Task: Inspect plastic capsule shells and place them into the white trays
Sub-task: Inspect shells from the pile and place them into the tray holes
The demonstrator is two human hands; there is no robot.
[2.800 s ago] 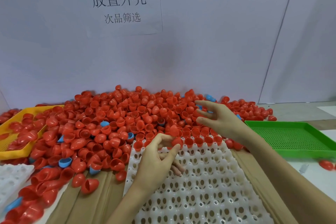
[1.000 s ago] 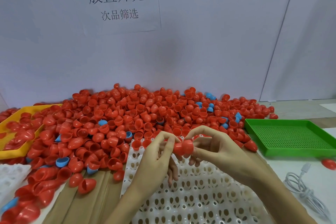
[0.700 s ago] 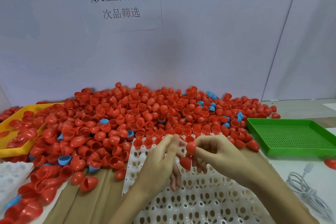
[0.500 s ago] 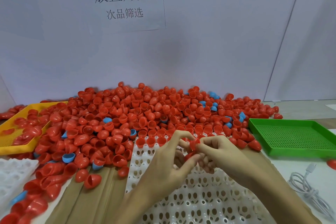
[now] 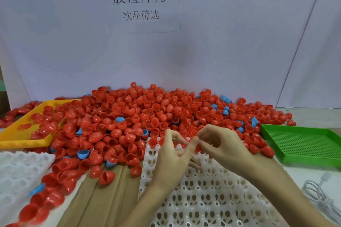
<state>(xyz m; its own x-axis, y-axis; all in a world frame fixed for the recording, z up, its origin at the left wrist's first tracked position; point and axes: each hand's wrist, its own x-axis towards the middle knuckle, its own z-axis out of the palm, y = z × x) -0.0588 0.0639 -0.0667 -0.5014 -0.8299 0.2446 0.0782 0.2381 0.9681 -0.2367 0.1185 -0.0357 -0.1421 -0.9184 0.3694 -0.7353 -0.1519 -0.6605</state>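
The red capsule shell (image 5: 197,149) is barely visible between both sets of fingertips, held just above the far rows of the white tray (image 5: 203,199), whose far edge already carries a few seated shells. The left hand (image 5: 171,160) and right hand (image 5: 221,145) both appear pinched on it, though the grip contact is largely hidden. Judged light, thin-walled, smooth and slippery; hold it by the rim, lightly, beside the shell pile (image 5: 147,116) on the bench.

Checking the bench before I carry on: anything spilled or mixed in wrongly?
Yes. The red shell pile has spilled off the yellow tray onto the cardboard and white tray. Blue shells are scattered among the red.
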